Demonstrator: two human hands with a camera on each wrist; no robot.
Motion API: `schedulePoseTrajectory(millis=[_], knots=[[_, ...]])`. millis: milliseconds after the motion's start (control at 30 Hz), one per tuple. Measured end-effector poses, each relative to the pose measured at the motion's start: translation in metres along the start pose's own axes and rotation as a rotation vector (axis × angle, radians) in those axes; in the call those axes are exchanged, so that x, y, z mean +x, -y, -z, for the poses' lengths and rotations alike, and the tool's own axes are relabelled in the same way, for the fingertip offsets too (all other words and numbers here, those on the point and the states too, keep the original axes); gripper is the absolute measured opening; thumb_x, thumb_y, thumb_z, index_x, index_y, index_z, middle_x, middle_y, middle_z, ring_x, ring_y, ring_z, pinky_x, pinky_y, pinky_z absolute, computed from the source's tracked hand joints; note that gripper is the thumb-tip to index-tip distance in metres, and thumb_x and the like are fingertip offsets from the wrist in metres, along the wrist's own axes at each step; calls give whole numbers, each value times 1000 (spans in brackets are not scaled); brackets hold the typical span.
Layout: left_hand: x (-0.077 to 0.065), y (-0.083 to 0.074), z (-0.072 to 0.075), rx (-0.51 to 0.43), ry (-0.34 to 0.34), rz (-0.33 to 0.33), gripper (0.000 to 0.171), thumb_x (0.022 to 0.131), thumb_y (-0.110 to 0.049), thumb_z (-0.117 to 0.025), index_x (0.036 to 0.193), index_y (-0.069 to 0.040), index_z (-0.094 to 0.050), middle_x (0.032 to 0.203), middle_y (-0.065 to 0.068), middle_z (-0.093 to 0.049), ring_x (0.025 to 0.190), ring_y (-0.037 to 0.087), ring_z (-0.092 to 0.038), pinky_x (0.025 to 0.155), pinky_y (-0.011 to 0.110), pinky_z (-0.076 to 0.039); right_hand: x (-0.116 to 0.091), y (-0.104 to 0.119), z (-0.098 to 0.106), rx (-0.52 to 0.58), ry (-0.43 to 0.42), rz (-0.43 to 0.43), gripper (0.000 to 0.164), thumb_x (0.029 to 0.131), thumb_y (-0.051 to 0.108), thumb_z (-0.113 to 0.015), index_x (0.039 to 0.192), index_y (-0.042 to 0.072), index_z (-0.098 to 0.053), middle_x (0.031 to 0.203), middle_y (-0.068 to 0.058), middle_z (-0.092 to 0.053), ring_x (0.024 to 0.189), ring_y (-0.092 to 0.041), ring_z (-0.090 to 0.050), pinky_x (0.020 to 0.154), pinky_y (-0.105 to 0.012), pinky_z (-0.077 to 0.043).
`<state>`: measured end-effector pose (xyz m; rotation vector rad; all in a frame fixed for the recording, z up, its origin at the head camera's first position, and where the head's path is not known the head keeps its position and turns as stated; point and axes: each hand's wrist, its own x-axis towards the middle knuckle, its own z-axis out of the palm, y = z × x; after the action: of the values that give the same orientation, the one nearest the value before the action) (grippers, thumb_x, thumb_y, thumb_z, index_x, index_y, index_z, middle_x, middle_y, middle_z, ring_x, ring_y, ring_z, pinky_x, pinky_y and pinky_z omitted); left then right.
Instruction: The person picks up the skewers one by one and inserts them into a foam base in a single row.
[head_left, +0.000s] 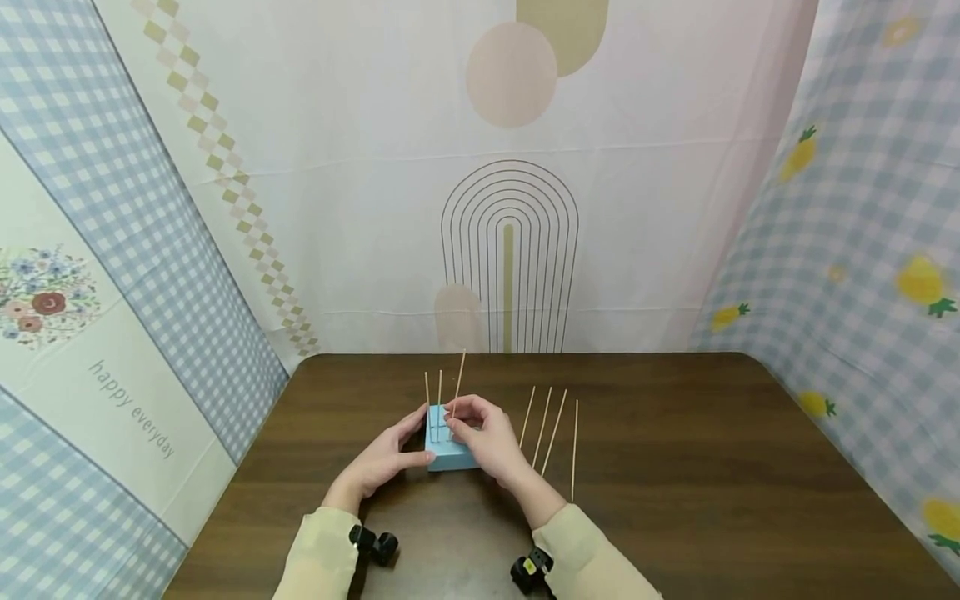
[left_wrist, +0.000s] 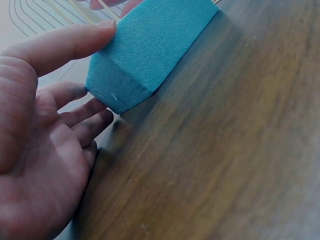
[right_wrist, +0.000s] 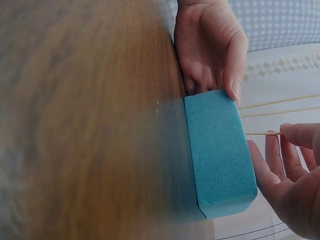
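A light blue foam block (head_left: 452, 458) lies on the table, with two thin wooden skewers (head_left: 440, 392) upright in its left part. My left hand (head_left: 382, 457) holds the block's left end, thumb near the front corner and fingers along the far side; the left wrist view shows this grip on the blue block (left_wrist: 155, 47) up close. Over the top, my right hand (head_left: 491, 442) pinches a third skewer (head_left: 461, 371) between thumb and fingers, leaning slightly right. In the right wrist view this skewer (right_wrist: 257, 133) has its lower end right at the block's top face.
Several loose skewers (head_left: 552, 433) lie spread on the brown wooden table (head_left: 675, 483) to the right of the block. Patterned cloths hang behind the table (head_left: 375, 233) and on both sides. A small black camera (head_left: 375, 546) is strapped to each wrist.
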<state>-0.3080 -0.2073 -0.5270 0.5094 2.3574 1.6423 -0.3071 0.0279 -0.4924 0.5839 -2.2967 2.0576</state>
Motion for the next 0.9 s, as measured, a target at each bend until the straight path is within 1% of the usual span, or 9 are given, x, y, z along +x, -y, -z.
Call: schedulePoseTrajectory(millis=[133, 267, 367, 500, 900], knots=[[0, 1, 0, 2, -2, 5, 93, 98, -23, -79, 170, -5, -24, 177, 14, -20, 163, 37, -13, 128, 60, -14, 0, 0, 2, -78, -8, 33, 11, 100, 9, -76, 111, 8, -75, 102, -1, -77, 96, -17, -70, 82, -27, -58], [0, 2, 0, 3, -3, 7, 93, 98, -23, -80, 171, -6, -25, 177, 14, -21, 163, 36, -14, 128, 60, -14, 1, 1, 3, -145, -8, 50, 8, 99, 11, -78, 106, 12, -75, 98, 3, -76, 94, -15, -70, 87, -31, -56], [0, 1, 0, 6, -5, 9, 92, 98, -24, -79, 171, -8, -25, 177, 13, -20, 163, 36, -14, 128, 60, -14, 1, 1, 3, -181, -1, 45, 7, 99, 11, -79, 104, 13, -76, 98, 5, -76, 94, -15, -71, 88, -34, -56], [0, 0, -1, 11, -7, 13, 92, 98, -24, -79, 171, -8, -25, 177, 13, -20, 163, 37, -14, 127, 61, -15, 0, 3, 4, -205, 10, 33, 8, 98, 9, -79, 103, 14, -76, 99, 6, -76, 94, -13, -71, 88, -35, -57], [1, 1, -1, 9, -10, 7, 93, 98, -24, -80, 171, -7, -25, 177, 13, -21, 163, 36, -15, 127, 61, -15, 1, 3, 3, -248, 23, 36, 10, 96, 5, -81, 99, 13, -76, 96, 6, -75, 87, -11, -69, 81, -28, -57]])
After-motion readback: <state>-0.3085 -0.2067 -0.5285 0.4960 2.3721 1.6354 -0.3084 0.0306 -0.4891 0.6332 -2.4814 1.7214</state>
